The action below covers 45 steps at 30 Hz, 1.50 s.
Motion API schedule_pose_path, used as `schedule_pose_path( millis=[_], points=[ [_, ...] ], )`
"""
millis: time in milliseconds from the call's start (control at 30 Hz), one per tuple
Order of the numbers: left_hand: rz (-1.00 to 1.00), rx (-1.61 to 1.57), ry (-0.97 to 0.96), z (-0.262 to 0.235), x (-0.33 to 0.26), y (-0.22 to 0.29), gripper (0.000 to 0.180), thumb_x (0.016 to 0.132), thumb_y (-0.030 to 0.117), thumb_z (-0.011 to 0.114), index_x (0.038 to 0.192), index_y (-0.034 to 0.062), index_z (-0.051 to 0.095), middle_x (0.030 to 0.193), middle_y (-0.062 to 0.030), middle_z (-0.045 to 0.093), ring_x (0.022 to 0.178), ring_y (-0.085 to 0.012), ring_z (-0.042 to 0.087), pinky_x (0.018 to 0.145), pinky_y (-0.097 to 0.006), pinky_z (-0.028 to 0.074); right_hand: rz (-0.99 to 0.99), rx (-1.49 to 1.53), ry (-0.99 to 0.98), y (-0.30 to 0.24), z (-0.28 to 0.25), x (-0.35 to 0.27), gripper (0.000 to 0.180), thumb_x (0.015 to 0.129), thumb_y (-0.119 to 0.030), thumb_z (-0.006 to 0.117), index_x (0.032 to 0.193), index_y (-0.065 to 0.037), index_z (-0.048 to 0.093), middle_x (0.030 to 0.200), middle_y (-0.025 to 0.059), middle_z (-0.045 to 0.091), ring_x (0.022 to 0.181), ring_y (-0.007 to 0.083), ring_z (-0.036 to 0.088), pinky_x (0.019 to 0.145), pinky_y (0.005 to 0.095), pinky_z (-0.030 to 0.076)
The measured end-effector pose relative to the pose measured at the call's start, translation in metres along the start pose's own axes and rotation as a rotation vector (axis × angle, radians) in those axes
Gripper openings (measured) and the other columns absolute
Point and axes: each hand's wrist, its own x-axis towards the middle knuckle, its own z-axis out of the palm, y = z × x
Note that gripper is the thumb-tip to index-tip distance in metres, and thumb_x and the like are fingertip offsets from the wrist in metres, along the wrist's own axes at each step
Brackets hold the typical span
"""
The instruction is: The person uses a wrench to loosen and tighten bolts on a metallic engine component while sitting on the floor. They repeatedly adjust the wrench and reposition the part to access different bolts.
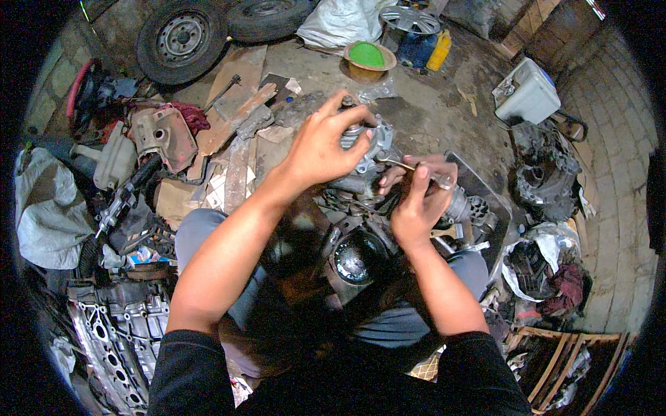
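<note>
My left hand [329, 142] is closed around the upper part of a grey cast-metal engine part [379, 141], thumb and fingers curled over it. In my right hand [423, 201], somewhat blurred, is a thin metal wrench [401, 163]; its far end reaches to the side of the grey part. Whether that end sits on a bolt is too small to tell. Below both hands, between my knees, more of the dark machine assembly shows, with a round, shiny, oily opening [359, 257].
A ribbed metal part [477, 210] lies right of my right hand. At left are a steering wheel [82, 97], a pinkish metal cover [164, 139] and a cylinder head [104, 340]. Farther off stand wheels [182, 40], a basin [369, 62] and a yellow bottle [439, 50].
</note>
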Motion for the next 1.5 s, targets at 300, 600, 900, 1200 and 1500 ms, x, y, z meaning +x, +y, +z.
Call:
schedule_pose_path(
  millis=[300, 600, 900, 1200, 1500],
  points=[
    [-0.006, -0.002, 0.005, 0.002, 0.000, -0.002, 0.016, 0.084, 0.011, 0.071, 0.098, 0.0043, 0.071, 0.104, -0.0179, 0.061, 0.101, -0.0368, 0.065, 0.090, -0.043, 0.052, 0.616, 0.077, 0.100, 0.009, -0.005, 0.041, 0.036, 0.104, -0.031, 0.059, 0.099, 0.005, 0.061, 0.061, 0.0088, 0.058, 0.046, 0.0167, 0.053, 0.041, 0.0293, 0.041],
    [-0.076, -0.072, -0.071, -0.002, 0.001, 0.000, 0.022, 0.086, 0.020, 0.071, 0.107, 0.0115, 0.069, 0.113, -0.0298, 0.067, 0.125, -0.0531, 0.054, 0.102, -0.054, 0.049, 0.643, -0.089, -0.033, 0.008, 0.010, 0.068, 0.033, 0.104, -0.026, 0.060, 0.105, 0.006, 0.068, 0.066, 0.0051, 0.060, 0.043, 0.0101, 0.047, 0.036, 0.0266, 0.035],
    [-0.020, -0.016, -0.023, -0.001, 0.001, 0.003, 0.016, 0.084, 0.011, 0.070, 0.098, 0.0036, 0.071, 0.103, -0.0179, 0.061, 0.103, -0.0368, 0.065, 0.090, -0.042, 0.051, 0.047, -0.042, 0.086, 0.001, 0.007, 0.039, 0.019, 0.106, -0.018, 0.056, 0.105, 0.000, 0.050, 0.089, 0.0147, 0.066, 0.062, 0.0196, 0.066, 0.052, 0.0317, 0.054],
    [-0.018, -0.020, -0.028, 0.000, 0.002, 0.002, 0.017, 0.083, 0.011, 0.070, 0.099, 0.0045, 0.072, 0.104, -0.0170, 0.061, 0.103, -0.0369, 0.064, 0.090, -0.043, 0.052, -0.486, -0.452, -0.277, 0.000, -0.027, -0.005, 0.021, 0.089, 0.006, 0.068, 0.105, 0.000, 0.057, 0.099, 0.0196, 0.071, 0.089, 0.0297, 0.069, 0.076, 0.0379, 0.057],
    [-0.007, -0.027, -0.025, 0.000, 0.002, 0.002, 0.018, 0.083, 0.013, 0.071, 0.099, 0.0053, 0.072, 0.105, -0.0175, 0.062, 0.102, -0.0375, 0.065, 0.090, -0.044, 0.052, -0.470, -0.413, -0.302, -0.004, -0.023, -0.010, 0.023, 0.092, 0.010, 0.062, 0.110, 0.001, 0.051, 0.110, 0.0221, 0.064, 0.094, 0.0311, 0.072, 0.080, 0.0398, 0.061]
  ],
)
